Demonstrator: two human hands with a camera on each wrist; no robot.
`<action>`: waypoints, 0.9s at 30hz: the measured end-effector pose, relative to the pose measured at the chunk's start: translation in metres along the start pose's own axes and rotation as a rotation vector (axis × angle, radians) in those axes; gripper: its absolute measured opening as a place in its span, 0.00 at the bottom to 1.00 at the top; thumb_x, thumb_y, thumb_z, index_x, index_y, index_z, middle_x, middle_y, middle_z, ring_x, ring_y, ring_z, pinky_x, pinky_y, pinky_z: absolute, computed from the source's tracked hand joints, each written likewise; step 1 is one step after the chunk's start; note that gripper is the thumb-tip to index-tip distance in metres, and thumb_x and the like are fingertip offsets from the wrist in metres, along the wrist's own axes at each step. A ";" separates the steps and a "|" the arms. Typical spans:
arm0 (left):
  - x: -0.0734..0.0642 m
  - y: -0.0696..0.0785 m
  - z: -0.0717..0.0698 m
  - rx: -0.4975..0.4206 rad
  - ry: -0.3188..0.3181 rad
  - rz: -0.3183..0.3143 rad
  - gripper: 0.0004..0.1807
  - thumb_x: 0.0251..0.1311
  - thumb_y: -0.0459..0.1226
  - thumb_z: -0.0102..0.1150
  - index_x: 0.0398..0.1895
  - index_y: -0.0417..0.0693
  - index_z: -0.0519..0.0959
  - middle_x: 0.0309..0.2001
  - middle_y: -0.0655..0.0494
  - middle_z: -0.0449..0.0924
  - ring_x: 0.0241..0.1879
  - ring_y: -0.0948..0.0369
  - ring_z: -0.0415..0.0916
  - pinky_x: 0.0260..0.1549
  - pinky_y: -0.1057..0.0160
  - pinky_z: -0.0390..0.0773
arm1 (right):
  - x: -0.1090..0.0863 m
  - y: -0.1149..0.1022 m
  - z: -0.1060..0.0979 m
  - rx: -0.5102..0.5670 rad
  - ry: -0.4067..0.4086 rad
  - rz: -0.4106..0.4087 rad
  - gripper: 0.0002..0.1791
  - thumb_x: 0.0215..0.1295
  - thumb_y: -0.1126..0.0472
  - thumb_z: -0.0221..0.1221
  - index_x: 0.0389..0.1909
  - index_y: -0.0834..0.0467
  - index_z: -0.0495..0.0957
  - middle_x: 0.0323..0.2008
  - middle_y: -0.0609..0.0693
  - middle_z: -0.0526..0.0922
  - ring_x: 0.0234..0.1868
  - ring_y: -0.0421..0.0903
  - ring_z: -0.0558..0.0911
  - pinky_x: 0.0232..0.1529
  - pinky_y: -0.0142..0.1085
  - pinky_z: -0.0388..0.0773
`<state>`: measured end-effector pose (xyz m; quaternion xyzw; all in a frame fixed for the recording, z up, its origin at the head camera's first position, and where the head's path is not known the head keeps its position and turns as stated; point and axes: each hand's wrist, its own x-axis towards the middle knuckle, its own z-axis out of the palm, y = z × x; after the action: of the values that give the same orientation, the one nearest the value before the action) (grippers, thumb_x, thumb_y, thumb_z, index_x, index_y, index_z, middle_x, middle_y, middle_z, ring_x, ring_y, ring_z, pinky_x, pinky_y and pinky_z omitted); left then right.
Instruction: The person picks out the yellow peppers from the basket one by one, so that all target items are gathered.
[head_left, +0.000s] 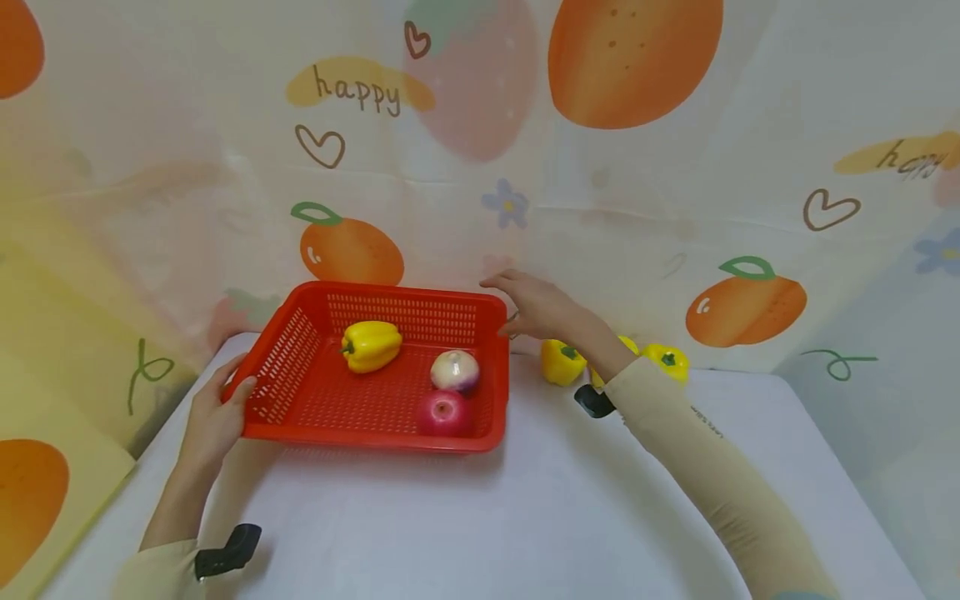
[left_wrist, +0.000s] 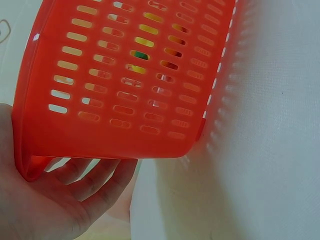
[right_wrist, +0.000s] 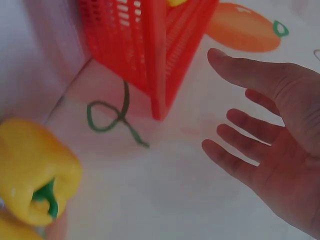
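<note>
A red plastic basket with slotted walls stands at the left of the table. My left hand grips its left rim, thumb over the edge and fingers outside, under the rim in the left wrist view. Inside lie a yellow bell pepper, a round white-and-purple vegetable and a round pinkish-red one. By the basket's back right corner is my right hand, its fingers spread and holding nothing. The right wrist view shows that hand apart from the basket.
Several yellow bell peppers sit at the back of the white table, partly hidden behind the right forearm. A printed fruit-pattern cloth hangs directly behind the table.
</note>
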<state>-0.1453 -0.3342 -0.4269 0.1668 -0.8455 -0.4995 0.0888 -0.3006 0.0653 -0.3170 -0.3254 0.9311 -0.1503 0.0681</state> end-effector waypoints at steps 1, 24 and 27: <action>0.000 0.001 0.000 0.001 -0.001 0.002 0.31 0.75 0.46 0.40 0.77 0.47 0.52 0.60 0.32 0.65 0.33 0.68 0.71 0.28 0.72 0.75 | 0.004 -0.003 0.002 0.005 0.002 -0.009 0.41 0.55 0.60 0.71 0.70 0.55 0.66 0.69 0.53 0.66 0.68 0.52 0.66 0.60 0.47 0.72; -0.001 -0.002 0.000 -0.014 0.008 -0.004 0.31 0.75 0.46 0.41 0.77 0.47 0.53 0.59 0.32 0.66 0.30 0.69 0.71 0.26 0.71 0.75 | 0.094 -0.102 0.073 -0.158 -0.115 -0.130 0.40 0.61 0.55 0.67 0.73 0.53 0.62 0.71 0.50 0.64 0.67 0.46 0.69 0.64 0.39 0.67; -0.001 -0.003 -0.001 -0.011 0.015 -0.008 0.31 0.75 0.46 0.42 0.77 0.48 0.53 0.59 0.32 0.66 0.31 0.69 0.71 0.27 0.71 0.75 | 0.106 -0.117 0.084 -0.187 -0.142 -0.118 0.39 0.63 0.55 0.66 0.73 0.50 0.62 0.72 0.49 0.62 0.68 0.46 0.67 0.66 0.39 0.66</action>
<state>-0.1440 -0.3357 -0.4288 0.1736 -0.8412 -0.5033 0.0943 -0.2960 -0.1075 -0.3617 -0.3945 0.9130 -0.0434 0.0941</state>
